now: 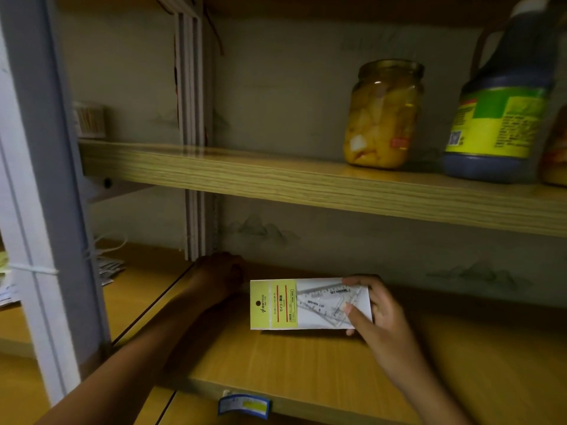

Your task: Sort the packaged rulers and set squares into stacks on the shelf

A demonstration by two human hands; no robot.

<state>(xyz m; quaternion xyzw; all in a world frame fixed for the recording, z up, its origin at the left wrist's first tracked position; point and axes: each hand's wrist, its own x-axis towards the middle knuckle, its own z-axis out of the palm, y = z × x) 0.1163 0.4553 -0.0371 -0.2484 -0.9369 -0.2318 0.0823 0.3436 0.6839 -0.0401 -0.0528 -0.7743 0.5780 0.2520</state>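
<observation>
A packaged set square (306, 303), with a yellow header card and a clear plastic triangle inside, lies flat just above the lower wooden shelf (306, 363). My right hand (374, 314) grips its right end, thumb on top and fingers underneath. My left hand (219, 276) reaches deep to the back of the same shelf, next to the pack's left edge. It rests in shadow against the back wall, and what it holds, if anything, is hidden.
On the upper shelf (276, 182) stand a glass jar of yellow fruit (383, 115) and a dark bottle with a yellow-green label (500, 118). A grey upright post (49, 194) divides the bays. More flat packs (109, 269) lie in the left bay. A blue price tag (244, 406) hangs on the shelf edge.
</observation>
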